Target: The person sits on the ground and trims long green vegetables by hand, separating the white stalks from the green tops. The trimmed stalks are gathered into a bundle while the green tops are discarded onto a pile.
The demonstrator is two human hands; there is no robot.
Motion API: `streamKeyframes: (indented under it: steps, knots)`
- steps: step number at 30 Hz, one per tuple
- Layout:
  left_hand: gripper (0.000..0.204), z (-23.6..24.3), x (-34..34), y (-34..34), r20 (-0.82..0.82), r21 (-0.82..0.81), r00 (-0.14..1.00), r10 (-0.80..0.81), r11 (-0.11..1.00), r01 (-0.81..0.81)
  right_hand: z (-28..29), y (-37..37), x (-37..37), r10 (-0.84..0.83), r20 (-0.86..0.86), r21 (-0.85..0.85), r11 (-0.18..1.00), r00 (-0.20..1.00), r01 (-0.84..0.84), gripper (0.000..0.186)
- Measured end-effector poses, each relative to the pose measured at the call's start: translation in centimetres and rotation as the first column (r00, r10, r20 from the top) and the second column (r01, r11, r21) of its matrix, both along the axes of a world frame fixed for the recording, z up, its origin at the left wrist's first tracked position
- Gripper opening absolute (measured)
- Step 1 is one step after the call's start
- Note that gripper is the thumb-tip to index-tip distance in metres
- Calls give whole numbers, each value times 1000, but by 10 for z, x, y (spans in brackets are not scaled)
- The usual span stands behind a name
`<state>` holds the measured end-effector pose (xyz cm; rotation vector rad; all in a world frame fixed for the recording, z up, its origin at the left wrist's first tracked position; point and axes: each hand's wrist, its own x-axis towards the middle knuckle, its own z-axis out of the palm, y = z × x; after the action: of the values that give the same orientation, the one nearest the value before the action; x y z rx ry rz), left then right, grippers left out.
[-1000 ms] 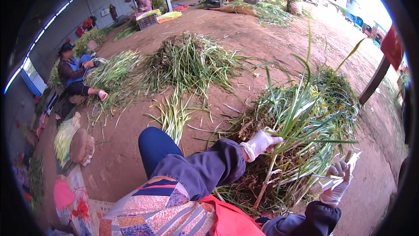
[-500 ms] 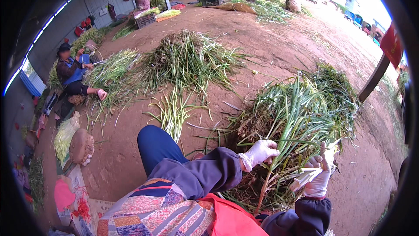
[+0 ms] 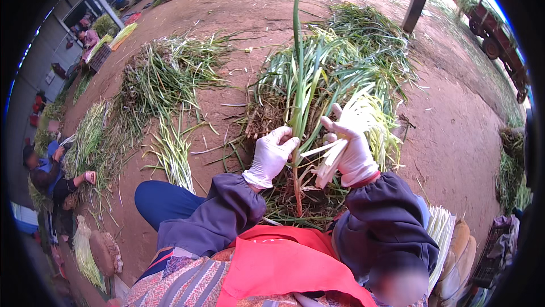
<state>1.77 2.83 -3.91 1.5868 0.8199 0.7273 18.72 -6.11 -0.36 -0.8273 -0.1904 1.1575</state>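
My left hand (image 3: 272, 156), in a white glove, is closed in a pinch on a long green leafy stalk (image 3: 299, 88). That stalk stands nearly upright, its reddish-brown lower end pointing down toward my lap. Just to the right, my gloved right hand (image 3: 357, 156) is wrapped round a bundle of pale stalks (image 3: 329, 165), with thumb and forefinger raised. Yellow-green tips (image 3: 377, 122) of the bundle fan out behind that hand. Beyond both hands lies a large heap of green leafy plants (image 3: 363, 51), with brown roots at its left side.
Another leafy heap (image 3: 164, 68) lies to the left, with pale stalks (image 3: 175, 162) nearer me. A person (image 3: 42, 168) sits at far left. More pale stalks (image 3: 440, 230) lie by my right elbow. A post (image 3: 418, 0) and a red trailer (image 3: 494, 40) stand at far right.
My view has swung right, so the heaps and the seated person appear farther left. The green stalk in my left hand now stands more upright. More of the right hand's pale bundle shows.
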Motion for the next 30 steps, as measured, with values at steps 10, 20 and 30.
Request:
streamKeyframes:
  steps: [10,20,30]
  knots:
    - [15,5,-1,-2,64,-32,978,-201,979,203,-16,17,-16,241,-76,-138,959,968,-249,38]
    - [19,35,31,34,-161,248,985,57,969,-16,-20,21,-33,196,252,-208,967,948,-145,15]
    - [14,49,18,10,249,-287,958,141,956,-66,-24,30,-30,241,165,-136,966,956,-220,14]
